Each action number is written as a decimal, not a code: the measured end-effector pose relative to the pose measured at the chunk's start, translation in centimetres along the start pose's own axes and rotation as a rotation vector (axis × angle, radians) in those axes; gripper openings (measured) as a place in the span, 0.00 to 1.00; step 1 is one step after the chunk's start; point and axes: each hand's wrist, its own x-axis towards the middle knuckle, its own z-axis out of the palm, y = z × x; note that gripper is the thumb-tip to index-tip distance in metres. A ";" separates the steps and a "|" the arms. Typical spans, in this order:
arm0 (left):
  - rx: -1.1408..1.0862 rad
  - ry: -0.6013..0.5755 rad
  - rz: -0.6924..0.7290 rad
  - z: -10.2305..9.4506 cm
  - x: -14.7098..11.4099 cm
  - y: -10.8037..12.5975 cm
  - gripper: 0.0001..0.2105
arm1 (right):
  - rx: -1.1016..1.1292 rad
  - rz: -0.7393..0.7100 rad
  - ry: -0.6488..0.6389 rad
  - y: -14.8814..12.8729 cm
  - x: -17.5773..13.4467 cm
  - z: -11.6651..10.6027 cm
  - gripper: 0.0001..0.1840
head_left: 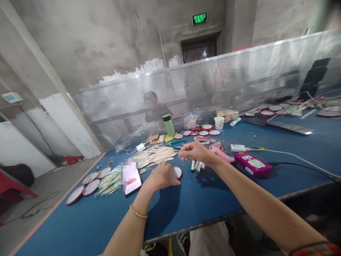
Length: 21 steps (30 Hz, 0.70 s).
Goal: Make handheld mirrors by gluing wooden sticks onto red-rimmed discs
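Note:
My left hand [163, 176] is bent over a small round disc [178, 172] with a white face and a red rim, which lies on the blue table. Its thumb and fingers close around the disc's left side, partly hiding it. Just above and to the right, my right hand [195, 151] is held in a pinch. Whatever may be between those fingertips is too small to make out. Flat wooden sticks [160, 154] lie spread out beyond both hands. A few marker pens [197, 166] rest below my right hand, near a pink toy-like item [221, 153].
Left are a lit phone [132, 179], green-tipped sticks [109, 183] and larger red-rimmed discs [91, 187]. Behind stand a green bottle [168, 126], a paper cup [219, 123] and a perforated metal screen [128, 103]. A purple device [253, 164] with cables sits right.

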 end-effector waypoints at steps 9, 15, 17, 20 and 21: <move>-0.210 0.115 0.063 -0.1 0.4 -0.3 0.27 | -0.180 0.040 -0.017 1.5 0.5 0.1 0.27; -0.292 0.286 0.113 -0.9 0.2 0.3 0.22 | -0.301 -0.038 -0.072 1.8 0.6 -0.1 0.30; -0.275 0.332 0.112 -0.9 0.3 0.3 0.21 | -0.288 -0.041 -0.075 1.9 0.7 0.1 0.31; -0.271 0.356 0.120 -0.8 0.3 0.2 0.22 | -0.232 -0.052 -0.067 2.3 0.8 0.6 0.31; -0.268 0.359 0.119 -0.8 0.3 0.2 0.22 | -0.210 -0.056 -0.068 2.5 0.9 0.8 0.30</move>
